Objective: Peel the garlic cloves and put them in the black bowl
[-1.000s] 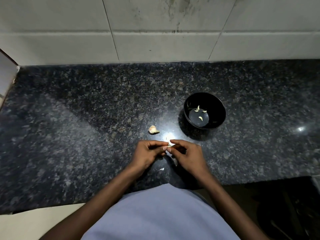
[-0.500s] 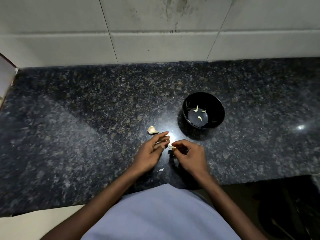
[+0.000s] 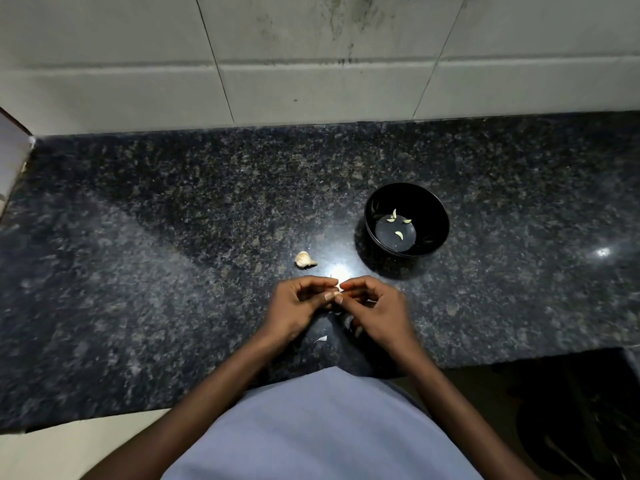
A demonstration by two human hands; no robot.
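A black bowl (image 3: 433, 206) stands on the dark granite counter with several small peeled garlic cloves (image 3: 399, 234) on its bottom. My left hand (image 3: 294, 306) and my right hand (image 3: 375, 306) meet fingertip to fingertip below and left of the bowl, both pinching one small garlic clove (image 3: 338, 288), which is mostly hidden by the fingers. A pale unpeeled piece of garlic (image 3: 304, 259) lies on the counter just above my left hand.
A scrap of white garlic skin (image 3: 321, 338) lies on the granite counter (image 3: 173, 271) between my wrists. A tiled wall (image 3: 311, 64) closes the back. The counter's front edge runs under my forearms, with a dark opening (image 3: 571, 410) at lower right.
My left hand's fingers, spread half a second ago, have curled back onto the clove. Both hands sit a little higher in view. The bowl and the loose garlic have not moved.
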